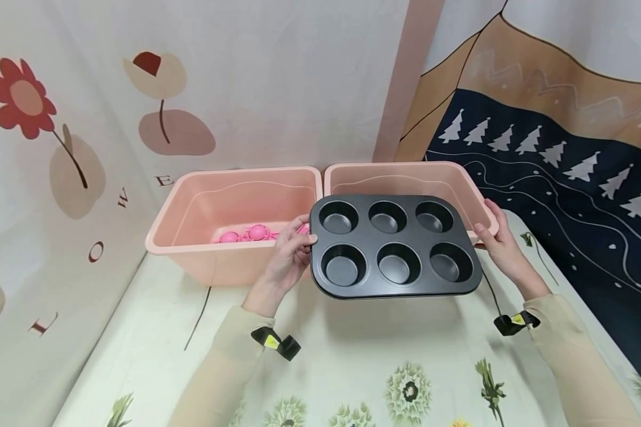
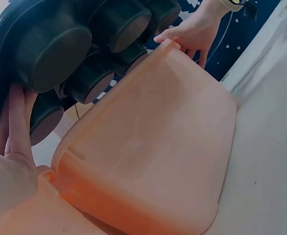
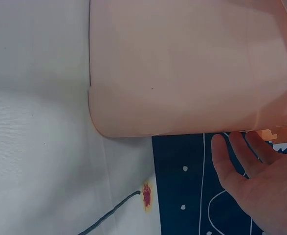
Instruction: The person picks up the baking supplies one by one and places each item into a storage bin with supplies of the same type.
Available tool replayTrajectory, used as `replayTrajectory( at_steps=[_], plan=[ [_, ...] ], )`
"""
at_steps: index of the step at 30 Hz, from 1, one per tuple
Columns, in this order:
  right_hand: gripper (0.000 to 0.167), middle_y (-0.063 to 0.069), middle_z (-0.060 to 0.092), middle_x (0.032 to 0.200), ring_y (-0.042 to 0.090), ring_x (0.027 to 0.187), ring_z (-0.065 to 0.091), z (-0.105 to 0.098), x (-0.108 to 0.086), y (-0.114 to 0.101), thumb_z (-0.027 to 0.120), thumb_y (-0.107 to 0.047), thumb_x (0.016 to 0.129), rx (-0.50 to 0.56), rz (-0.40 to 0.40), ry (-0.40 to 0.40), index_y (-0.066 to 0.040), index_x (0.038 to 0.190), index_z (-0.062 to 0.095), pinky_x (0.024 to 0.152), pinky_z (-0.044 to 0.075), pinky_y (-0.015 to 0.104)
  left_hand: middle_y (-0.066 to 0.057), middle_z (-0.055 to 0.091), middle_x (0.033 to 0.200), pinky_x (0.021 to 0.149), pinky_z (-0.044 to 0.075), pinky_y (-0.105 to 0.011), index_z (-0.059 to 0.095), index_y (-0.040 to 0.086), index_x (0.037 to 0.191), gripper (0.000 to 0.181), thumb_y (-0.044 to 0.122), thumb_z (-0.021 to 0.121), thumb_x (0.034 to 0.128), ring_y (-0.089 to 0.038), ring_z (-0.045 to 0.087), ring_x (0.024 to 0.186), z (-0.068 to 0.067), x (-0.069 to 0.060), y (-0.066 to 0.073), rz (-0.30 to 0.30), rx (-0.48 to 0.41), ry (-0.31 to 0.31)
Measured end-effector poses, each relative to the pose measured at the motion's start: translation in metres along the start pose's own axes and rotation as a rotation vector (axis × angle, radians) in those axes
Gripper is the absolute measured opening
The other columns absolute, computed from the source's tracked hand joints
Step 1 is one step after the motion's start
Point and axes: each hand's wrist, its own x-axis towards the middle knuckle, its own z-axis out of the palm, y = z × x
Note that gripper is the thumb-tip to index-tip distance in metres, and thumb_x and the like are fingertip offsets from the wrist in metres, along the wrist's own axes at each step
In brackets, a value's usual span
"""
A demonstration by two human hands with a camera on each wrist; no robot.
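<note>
A dark muffin tin (image 1: 408,279) with several round cups is held above the table, in front of the right pink plastic bin (image 1: 395,181). My left hand (image 1: 290,252) grips the tin's left edge, thumb on top. In the left wrist view, the fingers (image 2: 17,122) of that hand lie against the tin's underside. My right hand (image 1: 504,252) holds the right bin's front right corner, its thumb at the rim and its fingers outside below it. The tin covers much of that bin's inside.
Left of that bin stands a similar pink bin (image 1: 235,255) with bright pink round items (image 1: 258,232) inside. A pale floral cloth (image 1: 384,338) covers the table. Behind hang a flower-printed curtain (image 1: 278,83) and a dark blue tree-patterned cloth (image 1: 566,196).
</note>
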Motion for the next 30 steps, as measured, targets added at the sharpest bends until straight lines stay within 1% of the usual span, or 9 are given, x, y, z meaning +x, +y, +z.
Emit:
replayTrajectory(
  at_steps=[5,7,11,15,19,22,24,27,30],
  plan=[
    [0.064,0.032,0.015,0.148,0.042,0.12,0.036,0.0,-0.001,-0.001,0.037,-0.019,0.106,-0.025,0.004,0.01,-0.01,0.154,-0.004,0.072,0.043,0.009,-0.005,0.068,0.072,0.056,0.054,-0.018,0.048,0.003,0.11,0.029,-0.01,0.041,0.0848,-0.01,0.066,0.059,0.004,0.003,0.001,0.012,0.01,-0.007],
    [0.064,0.031,0.011,0.149,0.041,0.125,0.031,-0.001,-0.001,-0.001,0.037,-0.021,0.106,-0.023,-0.001,0.008,-0.01,0.154,-0.004,0.077,0.042,0.01,-0.005,0.067,0.075,0.057,0.054,-0.019,0.048,0.002,0.11,0.029,-0.011,0.04,0.085,-0.01,0.066,0.059,0.008,0.006,0.002,0.027,0.01,-0.008],
    [0.065,0.027,0.003,0.154,0.026,0.136,0.02,-0.002,-0.001,0.002,0.039,-0.017,0.105,0.059,-0.042,-0.015,-0.009,0.154,-0.004,0.092,0.032,0.008,-0.004,0.065,0.074,0.055,0.052,-0.018,0.05,0.002,0.11,0.029,-0.009,0.041,0.0854,-0.009,0.063,0.057,0.016,0.012,0.005,0.043,0.036,0.023],
    [0.074,0.026,-0.001,0.155,0.014,0.137,0.016,-0.002,-0.001,0.006,0.047,0.001,0.099,0.134,-0.086,-0.022,-0.007,0.154,-0.003,0.098,0.023,0.007,-0.002,0.062,0.067,0.051,0.049,-0.016,0.05,0.003,0.11,0.027,-0.007,0.042,0.0862,-0.007,0.059,0.054,0.022,0.02,0.008,0.041,0.06,0.066],
    [0.081,0.025,-0.001,0.155,0.017,0.139,0.011,-0.002,0.0,0.007,0.051,0.008,0.094,0.112,-0.088,-0.006,-0.005,0.153,-0.003,0.1,0.02,0.009,-0.002,0.063,0.069,0.052,0.049,-0.016,0.049,0.002,0.112,0.028,-0.007,0.043,0.0861,-0.007,0.059,0.055,0.027,0.031,0.011,0.05,0.067,0.078],
    [0.076,0.025,-0.003,0.155,0.02,0.14,0.005,-0.002,0.0,0.006,0.047,0.004,0.097,0.086,-0.073,0.002,-0.003,0.153,-0.004,0.099,0.018,0.008,-0.003,0.063,0.074,0.055,0.052,-0.017,0.048,0.0,0.115,0.029,-0.008,0.044,0.0867,-0.008,0.061,0.057,0.031,0.038,0.012,0.053,0.07,0.086],
    [0.072,0.026,-0.004,0.154,0.017,0.137,0.019,-0.002,0.0,0.005,0.043,0.003,0.099,0.096,-0.061,-0.001,-0.003,0.153,-0.005,0.098,0.027,0.009,-0.003,0.063,0.076,0.057,0.053,-0.017,0.047,-0.002,0.117,0.03,-0.008,0.044,0.0877,-0.009,0.062,0.058,0.033,0.042,0.013,0.053,0.07,0.095],
    [0.065,0.03,-0.001,0.153,0.002,0.118,0.041,-0.001,-0.001,0.003,0.038,-0.005,0.104,0.081,-0.055,-0.009,-0.003,0.152,-0.005,0.084,0.042,0.01,-0.004,0.064,0.078,0.06,0.054,-0.018,0.046,-0.003,0.119,0.031,-0.008,0.044,0.089,-0.009,0.062,0.06,0.036,0.048,0.012,0.053,0.071,0.127],
    [0.064,0.033,0.005,0.15,-0.01,0.097,0.048,0.001,-0.002,0.001,0.037,-0.014,0.105,0.061,-0.053,-0.016,-0.004,0.153,-0.005,0.073,0.047,0.01,-0.004,0.064,0.079,0.059,0.053,-0.017,0.046,-0.002,0.118,0.031,-0.01,0.045,0.0885,-0.009,0.061,0.059,0.039,0.058,0.011,0.064,0.068,0.188]
  ],
)
